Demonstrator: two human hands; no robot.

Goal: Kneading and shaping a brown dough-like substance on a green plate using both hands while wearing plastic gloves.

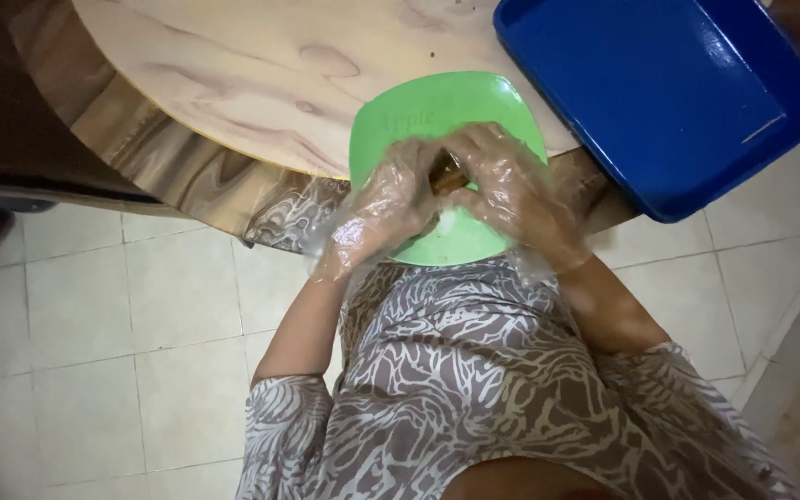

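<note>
Your left hand (383, 208) and right hand (508, 190), both in thin clear plastic gloves, met over the green square plastic plate (418, 111) at the near edge of the round wood-grain surface (261, 74). Your fingers on both hands were clamped together around a small brown object (447, 175), held just above the plate's middle and mostly hidden between them. A blue rectangular plastic tray (659, 93) lay just right of the plate, overhanging the surface.

Tray (659, 93) right of plate (428, 111), on table (261, 74)
</note>
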